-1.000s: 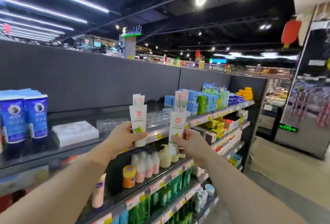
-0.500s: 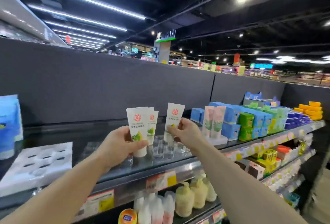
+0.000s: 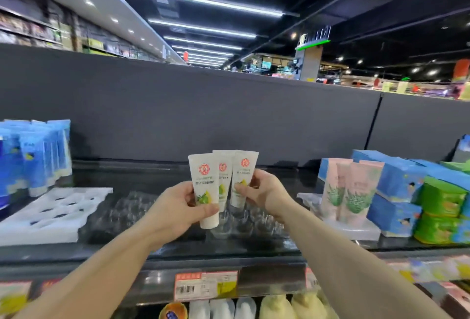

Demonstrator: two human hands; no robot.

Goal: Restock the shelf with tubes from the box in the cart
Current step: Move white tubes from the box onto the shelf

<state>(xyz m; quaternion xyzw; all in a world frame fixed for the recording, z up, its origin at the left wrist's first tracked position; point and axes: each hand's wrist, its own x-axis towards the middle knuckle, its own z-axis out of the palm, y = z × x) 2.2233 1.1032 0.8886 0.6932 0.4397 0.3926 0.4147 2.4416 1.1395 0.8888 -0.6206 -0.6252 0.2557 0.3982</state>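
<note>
Three white tubes with a red round logo and a green lime print stand cap-down in my hands above the top shelf (image 3: 229,250). My left hand (image 3: 175,209) grips the front tube (image 3: 204,186) and, it seems, the middle tube (image 3: 223,178) behind it. My right hand (image 3: 262,191) pinches the third tube (image 3: 241,178) at its lower half. Under the tubes lies a clear plastic tray (image 3: 244,219) with round sockets. The box and the cart are out of view.
A white foam tray (image 3: 48,217) with holes lies left on the shelf, beside blue tubes (image 3: 38,155). Pink tubes (image 3: 351,191) stand right on a clear stand, then blue boxes (image 3: 396,191) and green boxes (image 3: 442,214). A dark back panel (image 3: 203,115) closes the shelf; price tags (image 3: 206,285) line its front edge.
The view has swung left and closer to the top shelf. My hands have drawn together, so the right hand's tube now stands right beside the two in the left hand.
</note>
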